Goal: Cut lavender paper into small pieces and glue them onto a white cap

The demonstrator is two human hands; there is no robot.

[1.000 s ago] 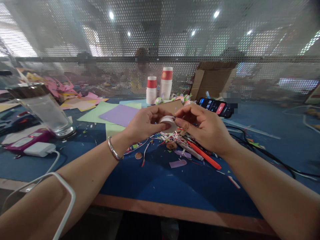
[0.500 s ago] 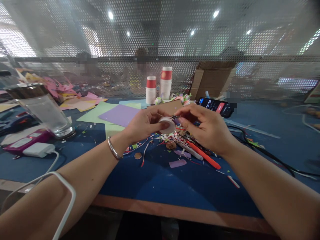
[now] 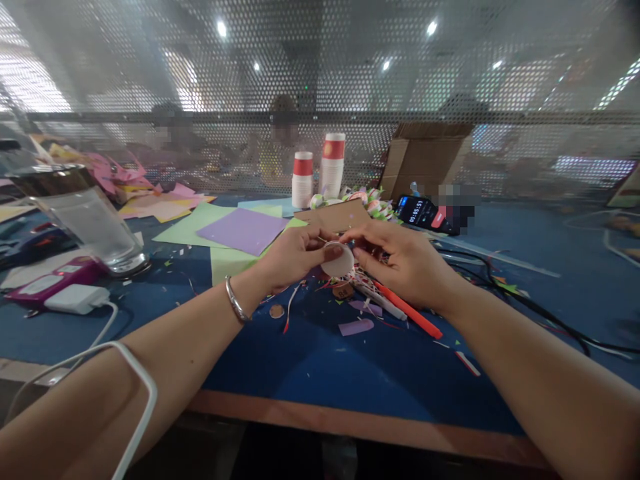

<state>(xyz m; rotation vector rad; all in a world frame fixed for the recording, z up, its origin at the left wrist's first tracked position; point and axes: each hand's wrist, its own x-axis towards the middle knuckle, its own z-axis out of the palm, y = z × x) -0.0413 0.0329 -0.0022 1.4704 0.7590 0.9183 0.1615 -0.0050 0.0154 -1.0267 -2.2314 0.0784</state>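
Near the centre of the head view, my left hand [image 3: 295, 257] pinches a round white piece [image 3: 339, 260] between thumb and fingers, its flat face toward me. My right hand [image 3: 400, 267] is at the right edge of the piece, its fingers bent and close together; whatever they hold is too small or hidden to tell. Beneath both hands lies a heap of thin paper shreds, with an orange-red pen [image 3: 410, 311] and purple paper scraps [image 3: 356, 327] beside it.
Coloured sheets [image 3: 243, 230], two stacks of paper cups [image 3: 303, 187] and a cardboard box [image 3: 425, 160] stand or lie behind. A phone [image 3: 425, 213] is at right. A glass [image 3: 93, 223] and a purple power block [image 3: 57, 280] are at left. Black cables run right.
The white piece has turned so its flat face shows more and has shifted slightly right and down. My left wrist moved a little right, and my right fingers changed their bend.
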